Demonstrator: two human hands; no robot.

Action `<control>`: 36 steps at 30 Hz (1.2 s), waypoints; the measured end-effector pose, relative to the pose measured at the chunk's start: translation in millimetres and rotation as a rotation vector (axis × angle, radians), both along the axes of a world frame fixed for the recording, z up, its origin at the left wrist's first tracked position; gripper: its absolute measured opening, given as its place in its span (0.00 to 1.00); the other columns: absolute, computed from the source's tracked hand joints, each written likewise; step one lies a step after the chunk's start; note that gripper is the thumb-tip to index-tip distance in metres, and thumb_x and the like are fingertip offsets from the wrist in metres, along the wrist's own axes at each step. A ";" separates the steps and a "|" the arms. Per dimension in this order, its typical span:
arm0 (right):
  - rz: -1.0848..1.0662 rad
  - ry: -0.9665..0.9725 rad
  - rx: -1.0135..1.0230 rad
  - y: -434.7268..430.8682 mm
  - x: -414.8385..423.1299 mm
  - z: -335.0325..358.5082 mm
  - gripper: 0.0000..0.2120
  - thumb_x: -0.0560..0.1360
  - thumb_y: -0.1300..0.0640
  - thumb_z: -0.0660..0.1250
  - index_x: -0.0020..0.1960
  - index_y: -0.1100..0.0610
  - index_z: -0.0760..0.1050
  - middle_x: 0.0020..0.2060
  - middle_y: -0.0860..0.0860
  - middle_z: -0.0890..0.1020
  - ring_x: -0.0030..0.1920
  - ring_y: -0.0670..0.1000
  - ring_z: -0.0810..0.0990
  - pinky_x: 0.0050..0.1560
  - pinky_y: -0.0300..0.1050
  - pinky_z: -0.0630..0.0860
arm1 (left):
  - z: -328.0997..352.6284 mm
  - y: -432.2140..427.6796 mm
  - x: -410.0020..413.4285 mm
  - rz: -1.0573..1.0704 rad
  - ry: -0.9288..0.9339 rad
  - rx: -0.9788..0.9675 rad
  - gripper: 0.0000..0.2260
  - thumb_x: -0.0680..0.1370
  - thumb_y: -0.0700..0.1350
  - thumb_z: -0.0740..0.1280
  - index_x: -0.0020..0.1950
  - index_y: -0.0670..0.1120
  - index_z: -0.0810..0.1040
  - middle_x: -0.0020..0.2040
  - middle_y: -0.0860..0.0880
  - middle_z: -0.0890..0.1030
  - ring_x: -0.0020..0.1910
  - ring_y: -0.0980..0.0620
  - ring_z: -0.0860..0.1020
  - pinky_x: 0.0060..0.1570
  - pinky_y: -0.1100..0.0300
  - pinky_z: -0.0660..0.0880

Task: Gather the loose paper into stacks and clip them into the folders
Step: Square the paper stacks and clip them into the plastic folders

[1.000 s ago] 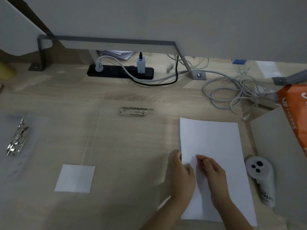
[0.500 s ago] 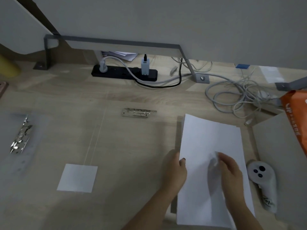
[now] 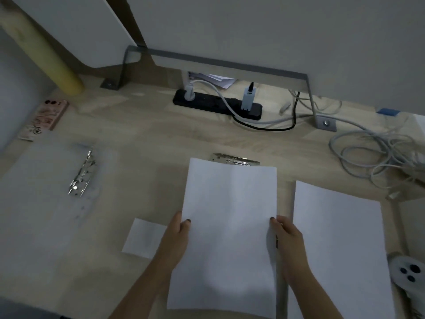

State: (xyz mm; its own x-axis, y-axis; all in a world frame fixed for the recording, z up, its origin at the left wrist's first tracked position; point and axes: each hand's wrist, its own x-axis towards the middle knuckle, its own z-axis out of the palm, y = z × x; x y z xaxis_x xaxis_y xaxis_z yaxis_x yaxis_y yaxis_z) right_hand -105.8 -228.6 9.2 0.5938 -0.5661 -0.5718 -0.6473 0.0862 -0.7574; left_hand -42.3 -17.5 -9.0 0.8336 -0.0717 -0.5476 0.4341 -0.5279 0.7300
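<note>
Pale wood forms the bench (image 3: pixel 147 134), set against a grey wall; at its near middle a white paper stack (image 3: pixel 230 231) is held, apparently raised off the surface and slightly bowed, though the number of sheets cannot be told. Its left long edge is pinched by the left hand (image 3: pixel 176 236), thumb on top; its right long edge is pinched likewise by the right hand (image 3: pixel 288 238). The long axis of the paper runs straight away from the person; just beyond its far short edge a metal clip (image 3: pixel 239 158) lies crosswise, partly hidden by the paper. The coming move is judged to turn on this: the clip lies dead ahead of both hands, neither being clearly nearer, so the paper would be carried forward with the short edge leading. A second clip (image 3: pixel 80 173), on a clear folder (image 3: pixel 34 180), is seen well to the left, nearer the left hand; a second sheaf (image 3: pixel 340 245) lies flat just right of the right hand; a small white square (image 3: pixel 142 238) lies beside the left wrist. Further out are seen a power strip (image 3: pixel 216 104), tangled cables (image 3: pixel 379 157) and a white controller (image 3: pixel 407 272).
</note>
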 end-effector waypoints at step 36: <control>-0.260 0.102 -0.228 46.1 43.3 -45.3 0.07 0.78 0.58 0.61 0.52 0.61 0.73 0.44 0.55 0.77 0.46 0.54 0.74 0.51 0.50 0.71 | -25.3 28.7 72.2 -0.099 -0.096 0.296 0.05 0.79 0.46 0.60 0.44 0.48 0.70 0.43 0.50 0.75 0.33 0.56 0.71 0.35 0.60 0.65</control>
